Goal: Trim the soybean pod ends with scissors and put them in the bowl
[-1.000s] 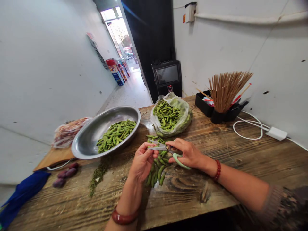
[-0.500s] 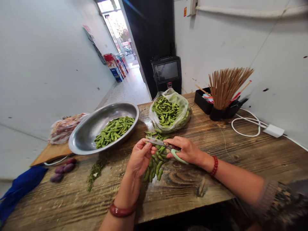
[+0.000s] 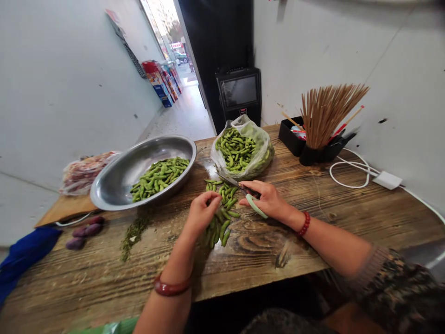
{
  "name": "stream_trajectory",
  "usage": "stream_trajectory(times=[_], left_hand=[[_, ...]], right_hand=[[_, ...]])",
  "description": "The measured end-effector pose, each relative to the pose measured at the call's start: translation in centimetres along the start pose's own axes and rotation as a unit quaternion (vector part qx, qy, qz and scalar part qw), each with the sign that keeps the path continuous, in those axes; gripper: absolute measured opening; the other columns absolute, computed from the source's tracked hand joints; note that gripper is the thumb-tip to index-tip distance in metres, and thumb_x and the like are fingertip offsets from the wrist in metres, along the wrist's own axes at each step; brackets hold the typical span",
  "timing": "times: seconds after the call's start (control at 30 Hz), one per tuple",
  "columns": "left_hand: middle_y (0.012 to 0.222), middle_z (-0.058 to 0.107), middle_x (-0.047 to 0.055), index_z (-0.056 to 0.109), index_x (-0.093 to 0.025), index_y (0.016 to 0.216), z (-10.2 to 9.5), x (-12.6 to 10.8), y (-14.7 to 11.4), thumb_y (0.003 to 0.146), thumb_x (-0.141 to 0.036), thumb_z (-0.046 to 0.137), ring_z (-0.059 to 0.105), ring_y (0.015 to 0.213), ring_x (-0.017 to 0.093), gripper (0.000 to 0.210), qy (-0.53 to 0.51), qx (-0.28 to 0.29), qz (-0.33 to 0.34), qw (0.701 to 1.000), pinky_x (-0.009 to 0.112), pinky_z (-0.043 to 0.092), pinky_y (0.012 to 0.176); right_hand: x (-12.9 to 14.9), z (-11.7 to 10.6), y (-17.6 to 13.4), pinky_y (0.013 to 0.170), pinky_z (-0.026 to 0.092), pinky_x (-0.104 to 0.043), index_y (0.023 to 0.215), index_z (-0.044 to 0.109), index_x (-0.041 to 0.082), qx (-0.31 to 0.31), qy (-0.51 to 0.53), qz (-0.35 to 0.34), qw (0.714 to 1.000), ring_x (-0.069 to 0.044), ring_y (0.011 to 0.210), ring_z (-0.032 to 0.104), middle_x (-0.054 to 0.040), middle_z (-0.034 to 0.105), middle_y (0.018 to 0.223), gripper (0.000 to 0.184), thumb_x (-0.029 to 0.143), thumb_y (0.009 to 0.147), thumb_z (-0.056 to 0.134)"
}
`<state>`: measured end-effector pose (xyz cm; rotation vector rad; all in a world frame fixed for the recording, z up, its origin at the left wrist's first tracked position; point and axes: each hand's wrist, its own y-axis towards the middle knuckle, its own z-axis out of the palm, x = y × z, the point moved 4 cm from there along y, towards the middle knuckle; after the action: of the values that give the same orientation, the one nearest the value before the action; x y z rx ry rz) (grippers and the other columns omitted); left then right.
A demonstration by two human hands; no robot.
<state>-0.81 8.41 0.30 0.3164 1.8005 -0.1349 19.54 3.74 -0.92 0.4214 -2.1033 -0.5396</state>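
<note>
My right hand (image 3: 267, 199) grips a pair of scissors (image 3: 256, 207) with pale green handles, the blades pointing up and left towards the bag. Thumb and fingers of my left hand (image 3: 203, 211) are pinched together above a loose pile of green soybean pods (image 3: 225, 227); whatever lies between them is hidden. Just beyond the pile, a clear plastic bag (image 3: 262, 157) stands open, full of more pods. A wide steel basin (image 3: 113, 178) on the left holds a heap of pods (image 3: 162, 178).
Dark trimmings (image 3: 134, 236) and several purple tubers (image 3: 85, 231) lie on the wooden table (image 3: 299, 250) at left, near a blue cloth (image 3: 26, 257). Behind them is a bag of meat-like pieces (image 3: 86, 172). Skewers (image 3: 321, 118) stand at right, beside a white cable (image 3: 351, 185).
My left hand has drawn away from the scissors' blades and turned its back more towards me. The scissors now point more steeply away. The whole view has tilted slightly downward.
</note>
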Motion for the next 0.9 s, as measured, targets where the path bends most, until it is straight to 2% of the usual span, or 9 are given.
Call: stream_trajectory(times=[0.1, 0.23, 0.33, 0.4, 0.47, 0.53, 0.67, 0.77, 0.9], left_hand=[[0.069, 0.058, 0.002, 0.073, -0.021, 0.078, 1.4, 0.1, -0.2, 0.071, -0.024, 0.069, 0.050, 0.064, 0.015, 0.008, 0.189, 0.029, 0.095, 0.977, 0.025, 0.037, 0.061], [0.083, 0.060, 0.005, 0.073, -0.026, 0.091, 2.7, 0.3, -0.6, 0.077, -0.025, 0.065, 0.055, 0.073, 0.019, 0.017, 0.337, 0.071, 0.119, 0.931, 0.027, 0.037, 0.066], [0.088, 0.059, 0.006, 0.071, -0.027, 0.091, 3.2, 0.4, -0.8, 0.081, -0.023, 0.058, 0.057, 0.079, 0.020, 0.016, 0.403, 0.096, 0.133, 0.900, 0.027, 0.038, 0.066], [0.088, 0.059, 0.006, 0.069, -0.026, 0.086, 3.3, 0.4, -0.7, 0.081, -0.019, 0.055, 0.057, 0.081, 0.020, 0.017, 0.405, 0.106, 0.144, 0.897, 0.027, 0.039, 0.068], [0.086, 0.058, 0.004, 0.068, -0.024, 0.081, 3.1, 0.4, -0.5, 0.077, -0.014, 0.056, 0.056, 0.082, 0.020, 0.015, 0.370, 0.105, 0.146, 0.911, 0.027, 0.040, 0.070], [0.080, 0.058, 0.003, 0.065, -0.021, 0.076, 2.4, 0.3, -0.2, 0.071, -0.011, 0.059, 0.055, 0.079, 0.018, 0.013, 0.295, 0.081, 0.133, 0.943, 0.027, 0.041, 0.070], [0.072, 0.060, 0.001, 0.062, -0.016, 0.078, 0.9, 0.2, 0.0, 0.069, -0.016, 0.064, 0.052, 0.063, 0.013, 0.009, 0.042, 0.014, 0.026, 0.999, 0.022, 0.039, 0.059], [0.074, 0.063, 0.001, 0.065, -0.015, 0.087, 0.7, -0.2, -0.3, 0.070, -0.023, 0.069, 0.044, 0.052, 0.007, 0.020, -0.105, 0.017, -0.045, 0.993, 0.018, 0.032, 0.048], [0.072, 0.062, 0.001, 0.069, -0.014, 0.092, 0.8, -0.8, -0.7, 0.073, -0.030, 0.071, 0.039, 0.047, 0.005, 0.024, -0.153, 0.024, -0.056, 0.986, 0.017, 0.027, 0.044]], right_hand=[[0.0, 0.1, 0.0, 0.067, 0.049, -0.027, 0.116, 0.063, 0.018, 0.003, 0.000, 0.004, 1.000, -0.015, 0.071, 0.058, -0.0048, 0.065, 0.087, 0.048, 0.042, 0.076, 0.072], [0.1, 0.3, 0.0, 0.069, 0.050, -0.028, 0.117, 0.063, 0.018, 0.009, 0.008, 0.010, 1.000, -0.015, 0.073, 0.059, -0.0057, 0.066, 0.090, 0.046, 0.040, 0.077, 0.072], [0.2, 0.5, 0.0, 0.067, 0.050, -0.027, 0.116, 0.063, 0.019, 0.015, 0.004, 0.010, 1.000, -0.015, 0.071, 0.059, -0.0055, 0.066, 0.089, 0.046, 0.039, 0.076, 0.073], [0.2, 0.6, 0.0, 0.068, 0.050, -0.027, 0.116, 0.064, 0.018, 0.019, 0.002, 0.009, 1.000, -0.015, 0.070, 0.059, -0.0054, 0.066, 0.089, 0.046, 0.039, 0.076, 0.073], [0.1, 0.6, 0.0, 0.069, 0.050, -0.028, 0.116, 0.064, 0.019, 0.019, 0.002, 0.012, 1.000, -0.015, 0.072, 0.060, -0.0055, 0.066, 0.089, 0.045, 0.039, 0.076, 0.073], [-0.1, 0.5, 0.0, 0.070, 0.050, -0.028, 0.116, 0.064, 0.019, 0.014, 0.003, 0.017, 1.000, -0.016, 0.074, 0.060, -0.0054, 0.066, 0.089, 0.046, 0.039, 0.075, 0.073], [-0.3, 0.2, 0.0, 0.068, 0.050, -0.028, 0.115, 0.064, 0.018, 0.001, 0.007, 0.022, 1.000, -0.016, 0.073, 0.060, -0.0048, 0.065, 0.087, 0.048, 0.039, 0.074, 0.074], [0.0, 0.3, 0.0, 0.067, 0.049, -0.027, 0.118, 0.061, 0.019, 0.019, 0.011, 0.015, 1.000, -0.015, 0.072, 0.058, -0.0034, 0.063, 0.086, 0.049, 0.038, 0.074, 0.074], [0.5, 0.6, -0.2, 0.070, 0.050, -0.028, 0.125, 0.056, 0.020, 0.062, 0.005, 0.000, 0.998, -0.016, 0.076, 0.058, -0.0034, 0.061, 0.088, 0.058, 0.034, 0.073, 0.076]])
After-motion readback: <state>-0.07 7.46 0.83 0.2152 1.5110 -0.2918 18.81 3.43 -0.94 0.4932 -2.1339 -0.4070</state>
